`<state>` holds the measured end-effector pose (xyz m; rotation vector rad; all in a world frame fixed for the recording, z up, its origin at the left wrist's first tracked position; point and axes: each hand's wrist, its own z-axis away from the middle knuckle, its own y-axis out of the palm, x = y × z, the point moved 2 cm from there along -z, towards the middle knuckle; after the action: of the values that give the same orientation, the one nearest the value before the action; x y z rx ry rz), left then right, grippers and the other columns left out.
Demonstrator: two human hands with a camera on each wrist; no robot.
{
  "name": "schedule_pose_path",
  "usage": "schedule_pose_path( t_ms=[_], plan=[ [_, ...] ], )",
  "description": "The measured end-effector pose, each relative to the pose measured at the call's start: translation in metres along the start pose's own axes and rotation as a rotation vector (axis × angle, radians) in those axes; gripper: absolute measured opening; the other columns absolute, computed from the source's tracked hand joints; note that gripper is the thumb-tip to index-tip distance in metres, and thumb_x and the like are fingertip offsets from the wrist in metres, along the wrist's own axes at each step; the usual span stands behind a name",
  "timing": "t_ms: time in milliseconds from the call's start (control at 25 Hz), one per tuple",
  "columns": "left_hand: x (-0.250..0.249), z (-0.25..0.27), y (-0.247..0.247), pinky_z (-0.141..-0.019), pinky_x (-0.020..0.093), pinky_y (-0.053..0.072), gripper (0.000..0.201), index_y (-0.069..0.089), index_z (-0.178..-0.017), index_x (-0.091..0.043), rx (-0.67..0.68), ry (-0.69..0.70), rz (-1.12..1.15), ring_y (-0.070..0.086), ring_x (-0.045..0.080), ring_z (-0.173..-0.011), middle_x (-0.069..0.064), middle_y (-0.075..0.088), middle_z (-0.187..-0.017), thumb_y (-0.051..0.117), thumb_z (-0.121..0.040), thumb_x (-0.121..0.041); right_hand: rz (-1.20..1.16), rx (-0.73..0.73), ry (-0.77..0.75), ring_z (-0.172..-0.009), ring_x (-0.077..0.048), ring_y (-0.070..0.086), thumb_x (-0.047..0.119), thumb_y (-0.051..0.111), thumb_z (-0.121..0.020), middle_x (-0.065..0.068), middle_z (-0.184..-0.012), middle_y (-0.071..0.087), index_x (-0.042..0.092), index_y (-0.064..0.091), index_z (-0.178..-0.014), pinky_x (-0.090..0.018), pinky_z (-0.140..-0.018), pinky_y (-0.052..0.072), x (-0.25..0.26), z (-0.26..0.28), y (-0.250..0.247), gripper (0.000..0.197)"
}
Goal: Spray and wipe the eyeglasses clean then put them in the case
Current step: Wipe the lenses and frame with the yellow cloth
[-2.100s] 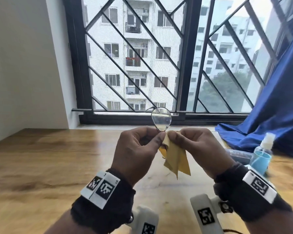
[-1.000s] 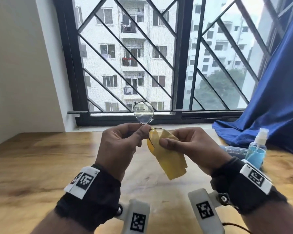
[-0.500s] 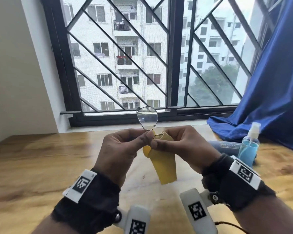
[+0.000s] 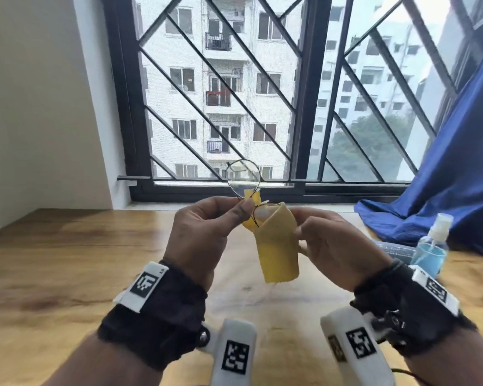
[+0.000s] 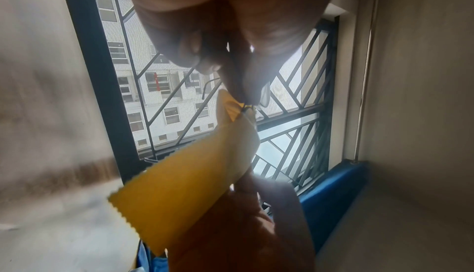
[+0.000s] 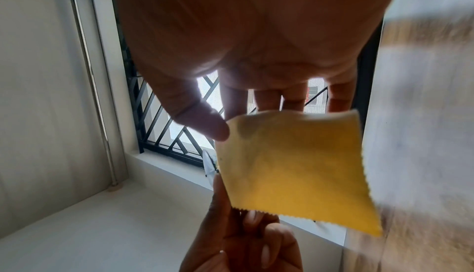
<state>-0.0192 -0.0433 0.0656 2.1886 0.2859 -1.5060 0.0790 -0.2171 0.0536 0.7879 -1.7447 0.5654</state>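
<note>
My left hand pinches the thin wire-rimmed eyeglasses near the bridge, held above the wooden table. One lens stands up bare against the window. The other lens sits inside the folded yellow cloth, which my right hand pinches between thumb and fingers. In the left wrist view my fingertips grip the frame just above the cloth. The right wrist view shows the cloth under my thumb, with the left hand below it.
A spray bottle of blue liquid stands at the right of the table. The grey-blue case lies just behind it, partly hidden by my right wrist. A blue curtain drapes onto the table's far right. The barred window is close ahead.
The right hand has rubbed the cloth back and forth over the lower lens and now sits a little further right, baring part of that rim. The left hand keeps its pinch.
</note>
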Motion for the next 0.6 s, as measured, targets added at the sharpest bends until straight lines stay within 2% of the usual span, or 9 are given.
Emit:
schedule_pose_path(
  t_ms=[120,240,360,480,600],
  plan=[
    [0.002,0.0,-0.002,-0.067,0.029,0.038,0.013,0.079,-0.085,-0.015,0.007,-0.03,-0.008,0.059,0.005,-0.073,-0.002,0.077,-0.081,0.08,-0.078,-0.025,0.051,0.042,-0.088,-0.104,-0.025,0.068,-0.004,0.069,-0.079,-0.025,-0.119,0.071,-0.002,0.071,-0.117,-0.034,-0.088,0.055,0.001,0.002,0.003,0.039],
    [0.006,0.003,0.003,-0.069,0.032,0.037,0.021,0.08,-0.085,-0.015,0.04,-0.027,-0.023,0.059,0.01,-0.078,-0.002,0.077,-0.081,0.08,-0.072,-0.032,0.094,-0.021,-0.109,-0.097,-0.025,0.071,0.004,0.079,-0.076,-0.02,-0.109,0.076,-0.004,0.073,-0.11,-0.034,-0.084,0.057,0.0,0.001,0.005,0.036],
    [0.011,0.004,0.006,-0.065,0.03,0.033,0.029,0.08,-0.085,-0.014,0.099,-0.039,-0.046,0.055,0.011,-0.073,-0.001,0.076,-0.078,0.08,-0.067,-0.036,0.125,-0.109,-0.102,-0.085,-0.02,0.07,0.016,0.086,-0.073,-0.016,-0.096,0.077,-0.003,0.077,-0.1,-0.03,-0.076,0.055,-0.002,-0.001,0.002,0.034],
    [0.016,0.002,0.006,-0.069,0.033,0.031,0.026,0.08,-0.086,-0.014,0.139,-0.088,-0.038,0.05,0.015,-0.074,-0.003,0.073,-0.074,0.079,-0.069,-0.034,0.103,-0.153,-0.055,-0.083,-0.02,0.066,0.023,0.078,-0.077,-0.018,-0.092,0.074,-0.003,0.077,-0.098,-0.03,-0.074,0.051,-0.009,-0.001,0.003,0.033],
    [0.02,0.002,0.006,-0.075,0.041,0.031,0.028,0.079,-0.093,-0.009,0.156,-0.083,-0.037,0.053,0.023,-0.081,0.006,0.076,-0.084,0.08,-0.074,-0.029,0.067,-0.101,-0.02,-0.078,-0.017,0.066,0.018,0.075,-0.079,-0.012,-0.087,0.073,-0.001,0.076,-0.097,-0.024,-0.068,0.052,-0.012,-0.001,0.007,0.027]
  ],
)
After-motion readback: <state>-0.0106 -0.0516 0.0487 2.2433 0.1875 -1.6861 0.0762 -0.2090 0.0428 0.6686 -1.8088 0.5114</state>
